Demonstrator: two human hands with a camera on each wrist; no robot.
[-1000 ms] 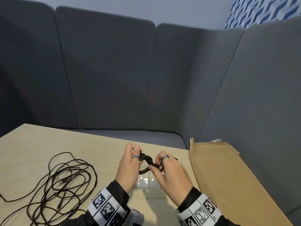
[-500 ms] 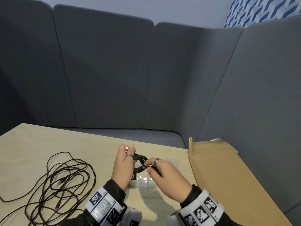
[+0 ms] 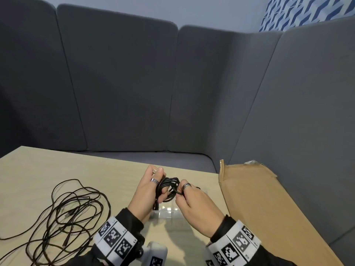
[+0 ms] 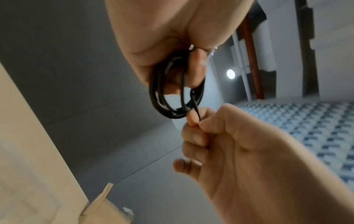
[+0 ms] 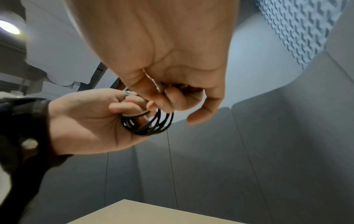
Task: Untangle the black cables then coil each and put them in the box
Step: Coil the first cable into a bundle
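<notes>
— What are you handling there?

— You have a coiled cable (image 3: pixel 169 186) with a smooth, slightly glossy black jacket, rubbery in look; the loose cables (image 3: pixel 63 214) lie matt and thin on your tabletop (image 3: pixel 57 169), pale wood-look laminate with a faint grain and soft sheen.

— And beside you?

— The box (image 3: pixel 253 204) is plain brown cardboard, matt and dry. The seat backs (image 3: pixel 119 83) are grey woven cloth, finely textured. Your rings (image 3: pixel 154 181) are shiny metal.
</notes>
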